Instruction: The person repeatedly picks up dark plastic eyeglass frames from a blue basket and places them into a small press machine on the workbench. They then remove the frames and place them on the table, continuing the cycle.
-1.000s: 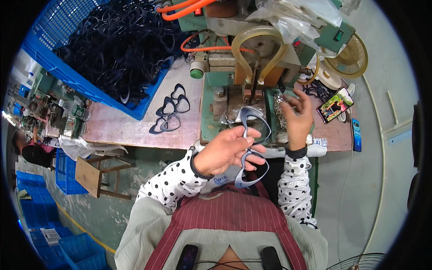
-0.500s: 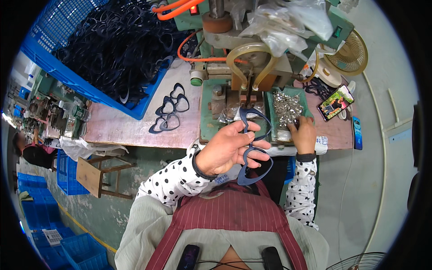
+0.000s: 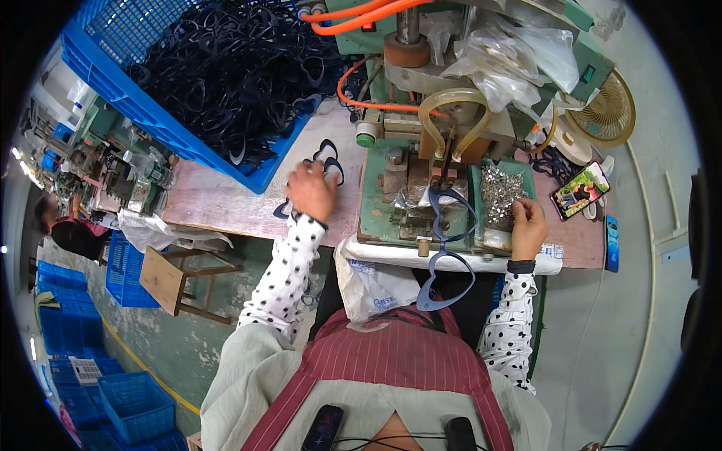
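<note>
The left hand [image 3: 312, 192] is laid with curled fingers on the dark heart-shaped frames [image 3: 328, 156] on the table [image 3: 218, 203], beside the blue crate [image 3: 113, 83]. The right hand [image 3: 529, 222], half clenched, touches the tray of small metal parts [image 3: 505, 192]. A blue frame [image 3: 445, 248] lies lengthwise between the hands on the press [image 3: 406, 188], nearer the right one.

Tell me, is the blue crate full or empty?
Full: the blue crate is heaped with dark frames up to its rim.

Left hand [image 3: 312, 192] rests on dark frames [image 3: 329, 154]; right hand [image 3: 528, 228] touches metal parts [image 3: 502, 192].
</note>
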{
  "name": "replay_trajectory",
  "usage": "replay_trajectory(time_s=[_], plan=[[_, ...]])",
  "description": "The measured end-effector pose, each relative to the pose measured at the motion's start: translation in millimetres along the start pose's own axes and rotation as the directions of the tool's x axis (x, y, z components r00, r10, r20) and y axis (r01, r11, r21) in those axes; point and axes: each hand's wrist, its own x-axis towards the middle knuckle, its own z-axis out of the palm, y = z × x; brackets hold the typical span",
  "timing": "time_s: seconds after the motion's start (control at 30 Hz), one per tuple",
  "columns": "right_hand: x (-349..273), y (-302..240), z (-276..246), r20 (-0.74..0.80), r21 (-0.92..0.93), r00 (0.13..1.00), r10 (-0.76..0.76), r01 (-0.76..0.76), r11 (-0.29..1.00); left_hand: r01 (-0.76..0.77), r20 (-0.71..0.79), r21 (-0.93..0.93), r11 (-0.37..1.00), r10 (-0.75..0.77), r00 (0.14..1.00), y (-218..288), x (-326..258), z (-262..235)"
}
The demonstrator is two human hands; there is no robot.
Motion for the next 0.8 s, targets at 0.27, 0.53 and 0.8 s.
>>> replay_trajectory(time_s=[0.27, 0.53, 0.8], plan=[[-1, 1, 0, -0.049, -0.004, 0.999, -0.009, 0.009, 1.0, -0.299, -0.065, -0.322, 0.898, 0.294, 0.954, -26, -10, 46], [-1, 3, 7, 0.016, 0.157, 0.999, 0.036, -0.038, 0.987, 0.073, 0.121, -0.447, 0.892, -0.02, 0.992, -40, 12, -26], [-13, -120, -4, 0.248, 0.446, 0.967, -0.056, -0.062, 0.893, -0.707, -0.48, -0.495, 0.505, 0.52, 0.707, 65, -17, -117]])
